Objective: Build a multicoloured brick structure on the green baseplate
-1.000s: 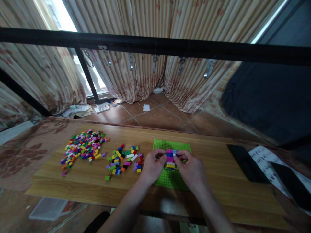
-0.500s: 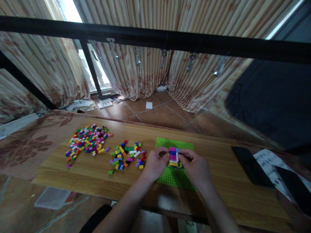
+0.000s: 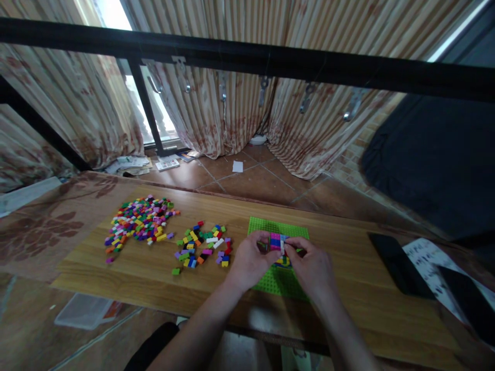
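Note:
A small block built of toy bricks (image 3: 276, 241), with pink, blue, white and yellow parts, is on or just above the green studded baseplate (image 3: 279, 283). From the left side my left hand (image 3: 250, 260) grips it, the thumb lying across its near face. On its right side my right hand (image 3: 312, 265) has thumb and fingers closed at the white and light blue bricks. Both hands partly cover the block, so its lower layers are mostly hidden.
Loose bricks (image 3: 203, 245) are scattered left of the baseplate, with a larger brick pile (image 3: 141, 219) farther left. At the right of the wooden table (image 3: 367, 304) lie a black flat object (image 3: 398, 263), a printed sheet (image 3: 421, 250) and a dark device (image 3: 469, 299). A black rail (image 3: 247, 59) crosses beyond.
My left thumb has slid right and nearer me, over the block's near face. My right fingers have shifted slightly at its right edge. The loose bricks lie as before.

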Demonstrator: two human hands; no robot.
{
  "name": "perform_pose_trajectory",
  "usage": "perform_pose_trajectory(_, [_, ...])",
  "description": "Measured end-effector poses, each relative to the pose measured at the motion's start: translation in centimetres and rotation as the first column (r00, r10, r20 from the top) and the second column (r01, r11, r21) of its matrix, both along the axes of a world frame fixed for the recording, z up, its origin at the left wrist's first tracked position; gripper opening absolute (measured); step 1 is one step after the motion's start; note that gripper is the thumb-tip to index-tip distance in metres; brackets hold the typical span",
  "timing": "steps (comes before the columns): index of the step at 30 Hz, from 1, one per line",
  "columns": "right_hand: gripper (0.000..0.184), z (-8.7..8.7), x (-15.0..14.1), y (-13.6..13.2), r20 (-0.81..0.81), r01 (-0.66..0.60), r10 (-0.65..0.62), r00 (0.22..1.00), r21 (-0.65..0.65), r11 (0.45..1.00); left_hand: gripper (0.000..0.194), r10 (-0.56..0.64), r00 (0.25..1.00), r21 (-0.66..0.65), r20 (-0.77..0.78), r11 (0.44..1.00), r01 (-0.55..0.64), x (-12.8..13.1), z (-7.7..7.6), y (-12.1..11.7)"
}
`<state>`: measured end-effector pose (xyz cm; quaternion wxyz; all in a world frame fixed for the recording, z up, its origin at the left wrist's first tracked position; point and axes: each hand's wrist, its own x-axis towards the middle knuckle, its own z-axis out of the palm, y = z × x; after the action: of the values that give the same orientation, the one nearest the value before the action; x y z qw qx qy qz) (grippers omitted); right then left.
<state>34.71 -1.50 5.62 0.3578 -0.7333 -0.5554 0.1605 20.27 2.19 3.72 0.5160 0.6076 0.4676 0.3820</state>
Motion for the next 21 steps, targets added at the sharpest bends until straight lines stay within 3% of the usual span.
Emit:
perform_pose_trajectory(5, [0.026, -0.2, 0.1, 0.1, -0.03, 0.008, -0.007, 1.0, 0.016, 1.0, 0.065, 0.021, 0.991, 0.152, -0.131, 0.988, -0.001, 0.4, 0.2, -0.3])
perform_pose_trajectory(12, [0.028, -0.3, 0.4, 0.3, -0.077, -0.026, 0.03, 0.997, 0.05, 0.998, 0.055, -0.018, 0.98, 0.198, -0.197, 0.978, 0.057, 1.0, -0.1, -0.3])
perform_pose_trajectory(21, [0.027, -0.3, 0.2, 0.2, 0.098, -0.084, 0.079, 0.992, 0.052, 0.995, 0.052, 0.008, 0.987, 0.159, -0.158, 0.987, 0.018, 1.3, -0.3, -0.3])
